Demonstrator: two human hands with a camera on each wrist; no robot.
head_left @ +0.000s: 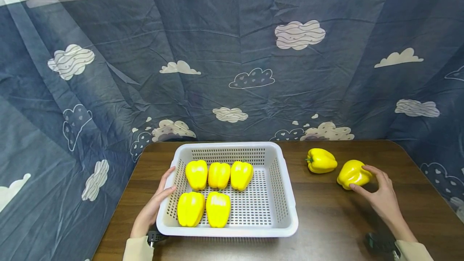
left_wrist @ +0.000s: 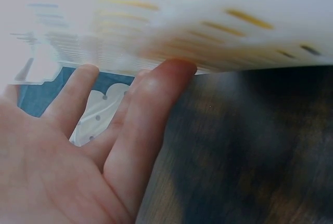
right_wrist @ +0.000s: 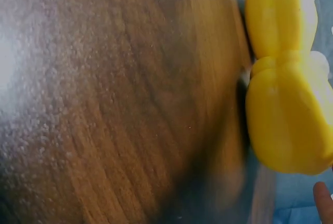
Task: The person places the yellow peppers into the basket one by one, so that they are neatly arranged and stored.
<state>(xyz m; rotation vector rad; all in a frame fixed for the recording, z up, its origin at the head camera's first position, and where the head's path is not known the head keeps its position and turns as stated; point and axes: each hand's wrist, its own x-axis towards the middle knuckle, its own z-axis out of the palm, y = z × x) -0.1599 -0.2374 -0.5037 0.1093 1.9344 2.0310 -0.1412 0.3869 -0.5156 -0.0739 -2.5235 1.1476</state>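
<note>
In the head view a white plastic basket with slotted walls holds several yellow bell peppers. My left hand is at the basket's left wall; in the left wrist view its extended fingers touch the slotted side. To the right, my right hand reaches around the near end of a yellow bell pepper lying on the table, thumb and fingers spread on either side. The right wrist view shows a fingertip slightly apart from that pepper; the other fingers are mostly out of frame.
Another yellow bell pepper lies on the table just left of and behind the one by my right hand. The dark wooden table ends at a blue cloud-print curtain at the back. The basket's right half shows bare slotted floor.
</note>
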